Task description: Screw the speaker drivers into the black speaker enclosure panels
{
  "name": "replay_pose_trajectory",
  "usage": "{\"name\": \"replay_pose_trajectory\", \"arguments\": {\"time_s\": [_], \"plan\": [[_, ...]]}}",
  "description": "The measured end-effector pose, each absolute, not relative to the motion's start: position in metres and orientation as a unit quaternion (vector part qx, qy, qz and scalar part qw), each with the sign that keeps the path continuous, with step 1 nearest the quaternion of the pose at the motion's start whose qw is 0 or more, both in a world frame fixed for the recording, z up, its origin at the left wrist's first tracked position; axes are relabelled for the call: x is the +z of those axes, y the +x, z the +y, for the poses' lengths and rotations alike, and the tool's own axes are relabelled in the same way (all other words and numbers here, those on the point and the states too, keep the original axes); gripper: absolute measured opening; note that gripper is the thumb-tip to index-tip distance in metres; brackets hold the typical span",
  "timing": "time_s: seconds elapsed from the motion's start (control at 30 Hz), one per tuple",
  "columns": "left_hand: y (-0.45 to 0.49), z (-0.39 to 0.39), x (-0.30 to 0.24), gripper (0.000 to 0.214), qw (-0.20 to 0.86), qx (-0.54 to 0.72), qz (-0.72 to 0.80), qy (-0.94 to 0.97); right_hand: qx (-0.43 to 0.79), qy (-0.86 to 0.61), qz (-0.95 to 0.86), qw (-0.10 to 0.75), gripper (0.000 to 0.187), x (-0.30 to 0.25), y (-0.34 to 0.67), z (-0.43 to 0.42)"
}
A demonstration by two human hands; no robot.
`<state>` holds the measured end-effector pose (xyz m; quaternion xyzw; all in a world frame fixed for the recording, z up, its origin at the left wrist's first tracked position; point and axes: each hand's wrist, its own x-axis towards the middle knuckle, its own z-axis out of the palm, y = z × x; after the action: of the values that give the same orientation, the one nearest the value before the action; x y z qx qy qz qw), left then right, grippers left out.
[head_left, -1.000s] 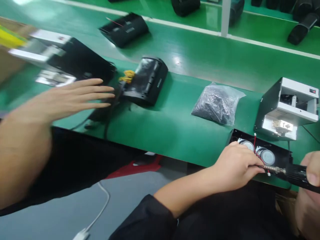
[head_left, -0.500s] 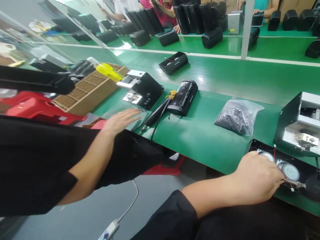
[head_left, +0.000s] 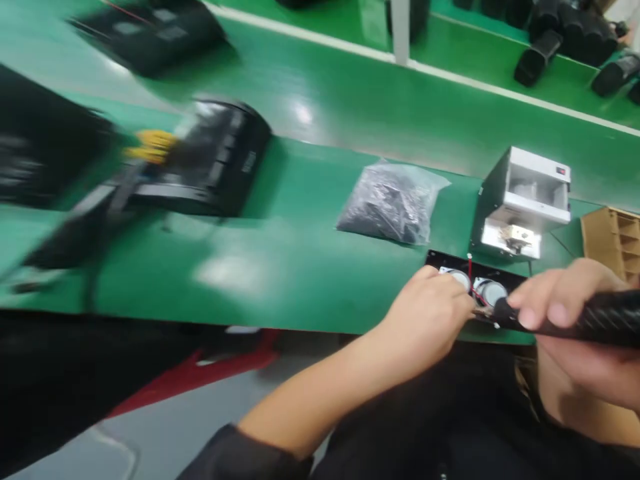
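My left hand [head_left: 430,310] is closed in a pinch at the metal bit of a black electric screwdriver [head_left: 600,319]. My right hand [head_left: 575,347] is wrapped round the screwdriver's body, which lies nearly level. The bit's tip sits over a black speaker panel [head_left: 510,275] at the table's near edge. The panel carries two round silver drivers [head_left: 493,291] and red wires. My fingers hide the exact spot where the tip touches.
A clear bag of small dark parts [head_left: 390,203] lies on the green table [head_left: 300,240]. A white and black box machine [head_left: 525,207] stands behind the panel, beside a cardboard tray [head_left: 613,233]. Blurred at left: a black speaker housing [head_left: 220,160], another tool [head_left: 75,227], a person's black sleeve [head_left: 50,387].
The view has swung back down and to the right. My right hand with the screwdriver is in view again. The neighbouring person's bare arm and hand are no longer seen.
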<state>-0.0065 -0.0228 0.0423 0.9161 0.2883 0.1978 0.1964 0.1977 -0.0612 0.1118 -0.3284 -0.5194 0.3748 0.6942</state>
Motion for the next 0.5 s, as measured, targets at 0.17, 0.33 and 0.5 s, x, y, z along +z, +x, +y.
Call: {"name": "replay_pose_trajectory", "arguments": {"time_s": [0.17, 0.33, 0.5], "plan": [[-0.022, -0.012, 0.033, 0.025, 0.263, 0.263, 0.273, 0.887, 0.436, -0.302, -0.558, 0.638, 0.067, 0.111, 0.204, -0.044], [-0.032, 0.005, 0.024, 0.02, 0.196, 0.246, 0.324, 0.892, 0.406, -0.314, -0.554, 0.656, 0.069, 0.092, 0.204, -0.048], [-0.022, 0.014, 0.02, 0.015, 0.161, 0.165, 0.313, 0.921, 0.28, -0.384, -0.575, 0.666, 0.062, 0.077, 0.185, -0.047]]}}
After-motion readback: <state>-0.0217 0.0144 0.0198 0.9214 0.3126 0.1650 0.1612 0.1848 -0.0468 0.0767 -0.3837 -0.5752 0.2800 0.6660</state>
